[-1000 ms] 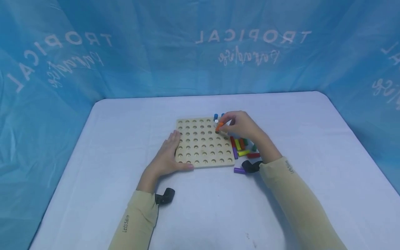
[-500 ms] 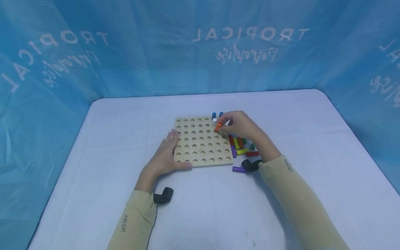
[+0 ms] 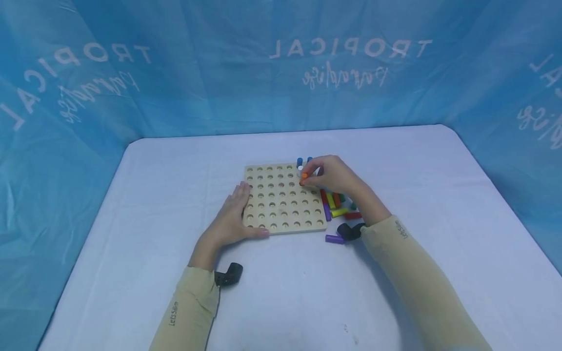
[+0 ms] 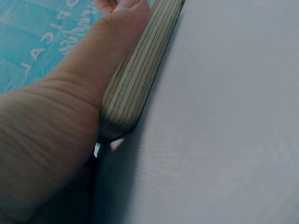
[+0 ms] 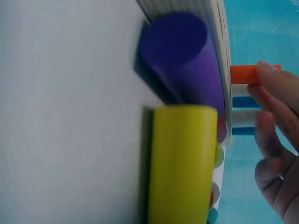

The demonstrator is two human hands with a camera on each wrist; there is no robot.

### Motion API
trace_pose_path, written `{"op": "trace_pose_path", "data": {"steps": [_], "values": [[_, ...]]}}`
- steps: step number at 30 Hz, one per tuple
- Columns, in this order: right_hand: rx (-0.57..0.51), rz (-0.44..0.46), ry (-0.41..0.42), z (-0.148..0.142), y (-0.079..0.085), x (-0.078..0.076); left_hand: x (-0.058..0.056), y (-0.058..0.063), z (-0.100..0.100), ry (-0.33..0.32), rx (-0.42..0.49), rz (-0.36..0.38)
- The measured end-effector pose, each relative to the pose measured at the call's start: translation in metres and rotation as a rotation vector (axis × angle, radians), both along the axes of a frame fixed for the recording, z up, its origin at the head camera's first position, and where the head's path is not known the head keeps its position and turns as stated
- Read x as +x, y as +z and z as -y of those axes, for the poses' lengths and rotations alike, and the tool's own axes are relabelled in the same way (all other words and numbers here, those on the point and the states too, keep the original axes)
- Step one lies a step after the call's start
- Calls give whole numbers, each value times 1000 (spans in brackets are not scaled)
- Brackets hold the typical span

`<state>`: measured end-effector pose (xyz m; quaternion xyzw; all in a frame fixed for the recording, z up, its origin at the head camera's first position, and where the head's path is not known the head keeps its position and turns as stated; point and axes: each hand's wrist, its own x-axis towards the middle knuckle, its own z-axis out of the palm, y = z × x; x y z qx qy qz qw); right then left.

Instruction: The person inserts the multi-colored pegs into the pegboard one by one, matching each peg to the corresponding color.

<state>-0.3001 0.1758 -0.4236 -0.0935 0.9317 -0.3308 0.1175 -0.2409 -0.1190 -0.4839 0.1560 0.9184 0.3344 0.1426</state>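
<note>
A pale wooden pegboard (image 3: 291, 219) with rows of round holes lies flat on the table. My left hand (image 3: 232, 219) rests along its left edge, and the straight thumb (image 4: 98, 51) lies at the front edge. With thumb and fingertips, my right hand (image 3: 331, 173) pinches an orange peg (image 3: 304, 177), upright at a hole toward the back right. In the right wrist view the peg (image 5: 243, 74) has its lower end at the board's surface. Just behind it stand a white peg (image 3: 300, 168) and two blue pegs (image 3: 299, 161); the right fingers partly hide this corner.
Loose pegs in several colours lie beside the board's right edge, among them a purple peg (image 3: 327, 212) and a yellow peg (image 3: 339, 212). Another purple peg (image 3: 334, 239) lies nearer the front. A blue curtain (image 3: 210, 73) hangs behind the white table (image 3: 281, 302).
The orange peg has gone from tilted to upright at its hole, my right hand shifting slightly left with it. My left hand stays at the board; the head view has shifted a little.
</note>
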Motion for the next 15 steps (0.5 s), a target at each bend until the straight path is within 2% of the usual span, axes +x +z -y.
{"op": "trace_pose_path", "data": {"steps": [8,15], "values": [[57,-6,5,5,-1,2,0,0,0,0,6,7],[50,31,-23,-3,4,2,0,0,0,-1,4,-1]]}}
